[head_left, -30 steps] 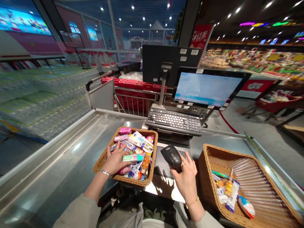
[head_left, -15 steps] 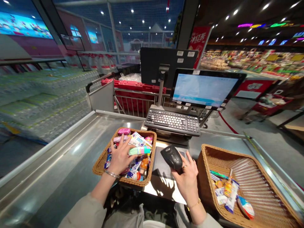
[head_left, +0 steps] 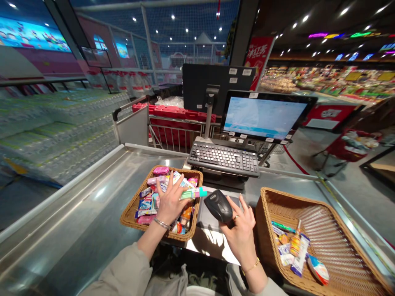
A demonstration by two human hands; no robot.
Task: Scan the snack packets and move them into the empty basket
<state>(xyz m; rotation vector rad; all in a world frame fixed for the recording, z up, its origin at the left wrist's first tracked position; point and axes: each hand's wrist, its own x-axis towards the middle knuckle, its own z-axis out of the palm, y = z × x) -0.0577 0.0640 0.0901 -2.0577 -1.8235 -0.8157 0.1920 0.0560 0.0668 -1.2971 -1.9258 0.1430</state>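
My left hand (head_left: pixel 170 202) is over the left wicker basket (head_left: pixel 128 211), its thumb and fingers closed on a slim green-and-pink packet (head_left: pixel 194 193) whose teal end points right. Beneath the hand lie snack wrappers, a pink case (head_left: pixel 161 170) and an orange bottle (head_left: pixel 186 213). My right hand (head_left: pixel 242 230) grips a black barcode scanner (head_left: pixel 218 205), with some fingers raised. The scanner's head faces the packet's teal end across a small gap. To the right, a larger wicker basket (head_left: pixel 331 230) contains several small snacks, among them a white-and-purple bar (head_left: pixel 300 255).
A keyboard (head_left: pixel 224 158) and a lit monitor (head_left: pixel 265 117) stand on the metal counter (head_left: pixel 101 205) ahead, beside a second screen (head_left: pixel 212 86) seen from behind. Beyond the counter is a shopping cart (head_left: pixel 173 133). Stacked bottled water (head_left: pixel 55 127) fills the left.
My left hand has shifted right with the green packet, bringing it closer to the scanner. My right hand and the scanner have moved slightly left.
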